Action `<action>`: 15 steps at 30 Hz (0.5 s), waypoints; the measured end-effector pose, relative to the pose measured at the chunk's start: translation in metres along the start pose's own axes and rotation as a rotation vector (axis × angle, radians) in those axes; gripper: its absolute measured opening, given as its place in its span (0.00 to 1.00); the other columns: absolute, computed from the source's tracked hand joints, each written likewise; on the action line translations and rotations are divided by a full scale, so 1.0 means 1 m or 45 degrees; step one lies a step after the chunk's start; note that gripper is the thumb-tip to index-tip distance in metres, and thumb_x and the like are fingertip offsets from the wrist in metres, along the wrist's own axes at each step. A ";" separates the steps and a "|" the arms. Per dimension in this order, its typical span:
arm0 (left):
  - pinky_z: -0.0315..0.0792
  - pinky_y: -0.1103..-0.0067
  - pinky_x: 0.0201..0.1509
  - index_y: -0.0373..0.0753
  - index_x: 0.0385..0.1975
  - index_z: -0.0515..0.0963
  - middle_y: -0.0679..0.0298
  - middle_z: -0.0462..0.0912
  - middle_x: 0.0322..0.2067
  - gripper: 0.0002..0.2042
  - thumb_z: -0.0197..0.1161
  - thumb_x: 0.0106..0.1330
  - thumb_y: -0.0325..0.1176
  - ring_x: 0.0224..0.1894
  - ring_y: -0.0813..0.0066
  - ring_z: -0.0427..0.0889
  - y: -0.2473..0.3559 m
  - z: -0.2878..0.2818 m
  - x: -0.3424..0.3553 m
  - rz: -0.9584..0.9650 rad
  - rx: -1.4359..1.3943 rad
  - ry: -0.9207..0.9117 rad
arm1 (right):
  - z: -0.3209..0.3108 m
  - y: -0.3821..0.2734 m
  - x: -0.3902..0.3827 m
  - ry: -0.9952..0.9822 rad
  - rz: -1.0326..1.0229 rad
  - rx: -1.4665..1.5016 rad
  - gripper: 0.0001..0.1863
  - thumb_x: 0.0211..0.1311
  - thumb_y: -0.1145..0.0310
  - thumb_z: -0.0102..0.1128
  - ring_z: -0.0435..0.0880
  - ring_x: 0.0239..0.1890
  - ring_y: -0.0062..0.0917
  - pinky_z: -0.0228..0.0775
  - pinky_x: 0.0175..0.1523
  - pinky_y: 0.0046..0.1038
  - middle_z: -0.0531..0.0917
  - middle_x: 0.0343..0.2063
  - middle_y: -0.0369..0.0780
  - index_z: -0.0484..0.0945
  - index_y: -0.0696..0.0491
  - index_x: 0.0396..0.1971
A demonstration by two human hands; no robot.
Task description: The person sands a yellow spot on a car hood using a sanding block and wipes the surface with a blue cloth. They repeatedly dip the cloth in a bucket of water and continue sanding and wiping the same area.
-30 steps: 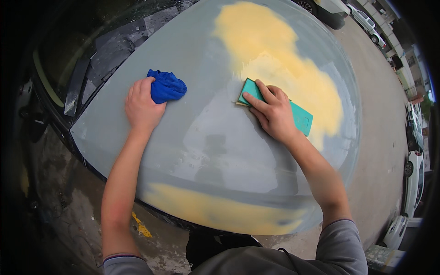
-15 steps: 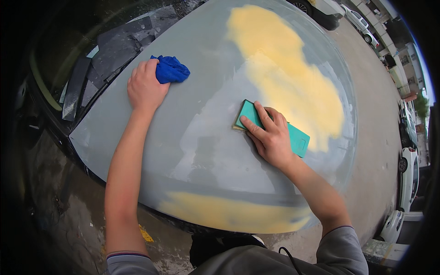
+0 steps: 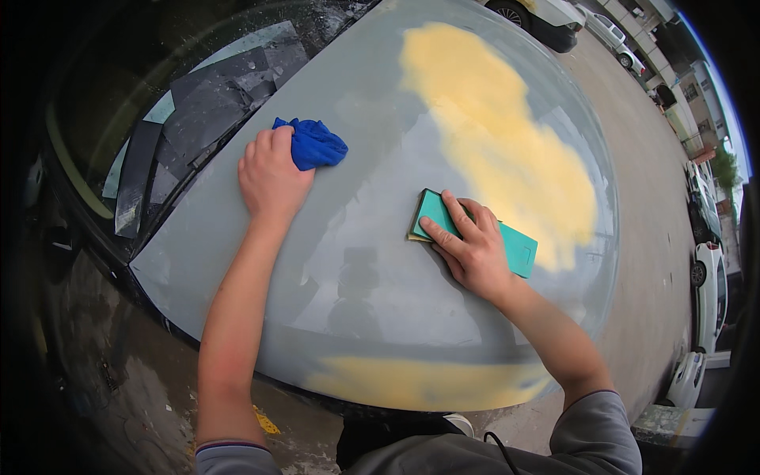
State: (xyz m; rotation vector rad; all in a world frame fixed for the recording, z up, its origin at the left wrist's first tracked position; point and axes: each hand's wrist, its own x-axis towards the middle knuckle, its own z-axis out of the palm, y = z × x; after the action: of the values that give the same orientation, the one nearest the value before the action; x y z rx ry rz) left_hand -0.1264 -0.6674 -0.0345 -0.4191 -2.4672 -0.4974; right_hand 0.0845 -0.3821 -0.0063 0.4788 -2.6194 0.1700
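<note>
Under both hands lies a car hood (image 3: 309,261) in dull grey, with a large yellow patch (image 3: 491,119) at the right and a yellow band (image 3: 427,384) along the near edge. My left hand (image 3: 273,174) is closed round a bunched blue cloth (image 3: 318,145), resting on the hood toward the windshield side. My right hand (image 3: 473,245) grips a long teal sanding block (image 3: 518,249) from above, fingers across its top. A thin yellowish layer shows along the block's lower edge. The block lies on the grey area beside the yellow patch; its underside is hidden.
At the left, dark sheets (image 3: 214,99) cover part of the windshield base, beside the hood's rear edge. Wet-looking ground (image 3: 119,372) lies at the lower left. Parked cars stand beyond the hood, including a white one (image 3: 708,293) at the right.
The view has shifted, so the hood and both hands appear slightly lower. Both hands keep nearly the same places on the hood, still holding the cloth and the block.
</note>
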 end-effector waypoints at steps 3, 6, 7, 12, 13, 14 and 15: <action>0.78 0.59 0.59 0.49 0.56 0.81 0.65 0.83 0.52 0.26 0.82 0.58 0.43 0.56 0.57 0.84 0.000 -0.002 0.001 0.021 -0.016 -0.004 | 0.015 0.035 0.055 -0.012 -0.007 -0.016 0.27 0.67 0.67 0.76 0.82 0.60 0.50 0.76 0.66 0.47 0.82 0.71 0.51 0.88 0.40 0.67; 0.78 0.59 0.58 0.49 0.55 0.81 0.65 0.83 0.51 0.25 0.82 0.59 0.43 0.55 0.57 0.84 0.007 -0.008 0.005 0.021 -0.066 -0.011 | 0.061 0.103 0.156 -0.015 0.156 -0.117 0.22 0.76 0.60 0.67 0.83 0.58 0.49 0.78 0.65 0.47 0.83 0.70 0.44 0.86 0.36 0.68; 0.78 0.60 0.58 0.49 0.55 0.81 0.65 0.83 0.51 0.25 0.82 0.59 0.43 0.55 0.57 0.84 0.022 0.002 0.012 0.041 -0.136 0.027 | 0.059 0.129 0.175 -0.053 0.259 -0.211 0.22 0.77 0.60 0.67 0.83 0.57 0.50 0.79 0.64 0.47 0.83 0.70 0.43 0.87 0.35 0.68; 0.78 0.60 0.57 0.48 0.55 0.81 0.65 0.83 0.50 0.25 0.82 0.58 0.43 0.54 0.56 0.84 0.006 0.013 -0.001 0.058 -0.091 0.041 | 0.065 0.083 0.119 0.050 0.171 -0.063 0.23 0.69 0.64 0.71 0.84 0.56 0.50 0.78 0.63 0.50 0.84 0.66 0.49 0.88 0.38 0.64; 0.78 0.60 0.58 0.48 0.55 0.81 0.65 0.83 0.51 0.25 0.82 0.58 0.41 0.56 0.56 0.84 -0.006 0.005 -0.006 0.021 -0.058 -0.002 | 0.062 0.053 0.090 0.083 0.091 -0.075 0.24 0.68 0.67 0.72 0.83 0.57 0.49 0.77 0.64 0.49 0.83 0.67 0.51 0.89 0.39 0.64; 0.77 0.60 0.59 0.48 0.56 0.81 0.65 0.83 0.52 0.25 0.81 0.58 0.39 0.57 0.56 0.84 -0.010 -0.008 -0.003 0.000 -0.040 -0.014 | 0.043 0.029 0.064 0.075 0.059 -0.040 0.24 0.69 0.68 0.73 0.82 0.59 0.49 0.76 0.66 0.48 0.82 0.69 0.53 0.89 0.39 0.64; 0.77 0.59 0.61 0.48 0.57 0.80 0.64 0.83 0.53 0.25 0.80 0.58 0.37 0.59 0.56 0.84 -0.011 -0.012 -0.001 -0.027 -0.045 -0.029 | 0.033 0.021 0.043 0.015 0.056 -0.074 0.28 0.69 0.66 0.75 0.82 0.62 0.46 0.75 0.70 0.48 0.81 0.73 0.50 0.87 0.38 0.69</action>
State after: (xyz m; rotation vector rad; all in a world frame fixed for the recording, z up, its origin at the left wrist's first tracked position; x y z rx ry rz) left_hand -0.1243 -0.6824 -0.0288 -0.4152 -2.4906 -0.5489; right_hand 0.0272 -0.3818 -0.0160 0.3987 -2.6165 0.1100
